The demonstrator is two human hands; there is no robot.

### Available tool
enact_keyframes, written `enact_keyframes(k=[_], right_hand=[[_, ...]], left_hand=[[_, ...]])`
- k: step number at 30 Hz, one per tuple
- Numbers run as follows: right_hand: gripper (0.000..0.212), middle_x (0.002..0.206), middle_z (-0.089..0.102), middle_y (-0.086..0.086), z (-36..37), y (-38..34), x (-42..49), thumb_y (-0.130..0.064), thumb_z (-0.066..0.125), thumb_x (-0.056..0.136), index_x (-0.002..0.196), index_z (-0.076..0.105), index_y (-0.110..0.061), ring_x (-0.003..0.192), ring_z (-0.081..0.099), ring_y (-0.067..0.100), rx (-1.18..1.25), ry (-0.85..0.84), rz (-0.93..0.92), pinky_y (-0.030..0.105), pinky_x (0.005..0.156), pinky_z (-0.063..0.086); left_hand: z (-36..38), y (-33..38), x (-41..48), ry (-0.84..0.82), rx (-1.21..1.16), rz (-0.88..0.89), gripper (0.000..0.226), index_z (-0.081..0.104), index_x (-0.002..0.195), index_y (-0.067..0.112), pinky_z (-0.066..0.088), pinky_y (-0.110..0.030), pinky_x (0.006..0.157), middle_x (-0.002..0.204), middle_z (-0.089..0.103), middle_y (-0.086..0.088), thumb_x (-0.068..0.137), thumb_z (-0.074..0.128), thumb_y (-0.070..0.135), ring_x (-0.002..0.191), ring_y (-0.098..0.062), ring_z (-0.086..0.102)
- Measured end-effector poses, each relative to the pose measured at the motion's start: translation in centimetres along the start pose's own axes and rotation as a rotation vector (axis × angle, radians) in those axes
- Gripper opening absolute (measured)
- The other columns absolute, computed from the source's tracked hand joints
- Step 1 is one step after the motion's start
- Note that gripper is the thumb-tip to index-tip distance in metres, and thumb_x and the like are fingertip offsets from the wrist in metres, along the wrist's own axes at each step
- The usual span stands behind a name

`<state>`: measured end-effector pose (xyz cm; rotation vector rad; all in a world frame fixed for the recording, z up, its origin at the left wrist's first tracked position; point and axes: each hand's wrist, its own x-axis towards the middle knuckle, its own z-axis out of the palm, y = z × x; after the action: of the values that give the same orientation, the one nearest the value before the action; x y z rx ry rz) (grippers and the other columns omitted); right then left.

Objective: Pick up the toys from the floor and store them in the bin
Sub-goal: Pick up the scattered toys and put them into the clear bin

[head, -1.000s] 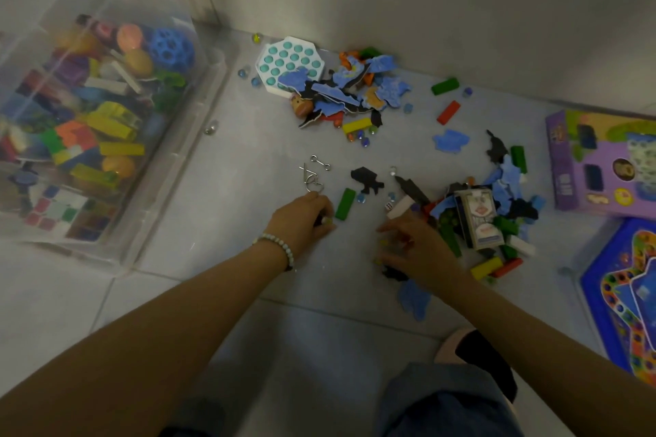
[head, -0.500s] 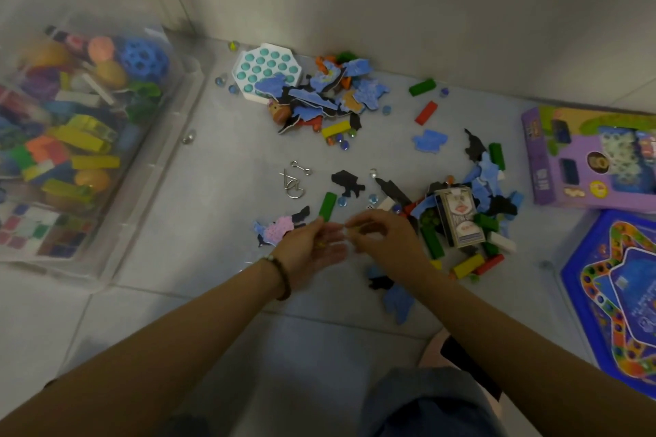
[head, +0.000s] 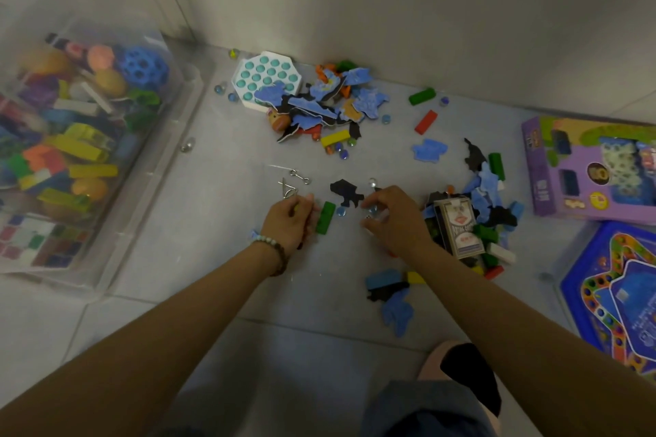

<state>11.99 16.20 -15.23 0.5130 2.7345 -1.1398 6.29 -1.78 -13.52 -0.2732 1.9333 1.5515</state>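
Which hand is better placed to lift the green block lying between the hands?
Left. The left hand has its fingertips right beside the green block, and the bin is on that side. The right hand sits farther off, over small pieces.

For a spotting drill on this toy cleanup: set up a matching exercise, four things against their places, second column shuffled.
Things:
1. clear bin
2. purple box
3. green block
4. card deck

Places:
A. between the two hands
B. far left, full of toys
C. just right of the right hand
D. right edge, above the blue game board

Pairs: 1-B, 2-D, 3-A, 4-C
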Motion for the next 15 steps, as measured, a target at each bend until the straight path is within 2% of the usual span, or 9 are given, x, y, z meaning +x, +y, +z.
enact_keyframes(k=[3,5,8,9,11,13,15], right_hand=[[0.017,0.097,0.052,0.003,0.3,0.1,0.3,-0.009,0.069,0.079,0.095,0.064,-0.010,0.084,0.046,0.009,-0.025,0.018,-0.005,0.009,0.069,0.029],[0.016,0.099,0.055,0.008,0.0,0.2,0.6,-0.008,0.068,0.080,0.095,0.065,-0.008,0.084,0.048,0.010,-0.046,0.008,0.003,0.011,0.071,0.031],[0.019,0.104,0.060,0.013,-0.6,-0.9,0.8,-0.008,0.069,0.079,0.098,0.065,-0.007,0.087,0.057,0.019,0.040,0.015,0.026,0.023,0.079,0.045],[0.020,0.103,0.062,0.012,-0.7,-1.7,0.8,-0.010,0.071,0.078,0.098,0.066,-0.008,0.086,0.059,0.018,0.112,0.004,0.001,0.022,0.079,0.049],[0.027,0.101,0.064,0.002,-0.5,-3.5,0.6,-0.016,0.075,0.076,0.100,0.065,-0.011,0.081,0.059,0.007,0.237,-0.100,-0.094,0.009,0.071,0.048],[0.033,0.101,0.063,-0.006,-0.1,-4.6,0.4,-0.020,0.076,0.075,0.105,0.063,-0.015,0.083,0.059,0.001,0.311,-0.184,-0.134,0.004,0.069,0.046],[0.034,0.102,0.063,-0.003,0.1,-4.4,0.7,-0.019,0.076,0.075,0.106,0.063,-0.013,0.086,0.060,0.006,0.380,-0.115,-0.081,0.004,0.070,0.046]], left_hand=[[0.2,0.3,0.1,-0.016,-0.142,-0.077,0.029,0.059,0.084,0.013,0.053,-0.018,0.052,0.079,0.058,-0.006,0.097,0.040,0.031,0.064,-0.014,0.055],[0.3,0.8,0.1,-0.051,-0.258,-0.170,0.032,0.059,0.089,0.010,0.057,-0.024,0.060,0.085,0.060,-0.010,0.099,0.037,0.031,0.069,-0.017,0.060],[0.5,1.7,-0.2,-0.094,-0.419,-0.298,0.035,0.057,0.090,0.009,0.056,-0.029,0.063,0.081,0.061,-0.007,0.100,0.032,0.032,0.067,-0.017,0.060],[0.5,1.9,-0.3,-0.108,-0.470,-0.336,0.036,0.057,0.090,0.008,0.056,-0.029,0.061,0.080,0.061,-0.007,0.100,0.031,0.031,0.068,-0.017,0.060],[0.7,2.2,-0.4,-0.153,-0.557,-0.397,0.039,0.057,0.092,0.007,0.056,-0.032,0.060,0.086,0.062,-0.010,0.101,0.028,0.032,0.072,-0.019,0.062],[0.8,2.4,-0.6,-0.191,-0.606,-0.429,0.041,0.057,0.096,0.008,0.057,-0.032,0.060,0.088,0.063,-0.011,0.101,0.027,0.034,0.066,-0.016,0.064],[0.8,2.6,-0.5,-0.163,-0.612,-0.427,0.039,0.057,0.089,0.009,0.054,-0.027,0.060,0.076,0.060,-0.008,0.100,0.029,0.034,0.057,-0.012,0.058]])
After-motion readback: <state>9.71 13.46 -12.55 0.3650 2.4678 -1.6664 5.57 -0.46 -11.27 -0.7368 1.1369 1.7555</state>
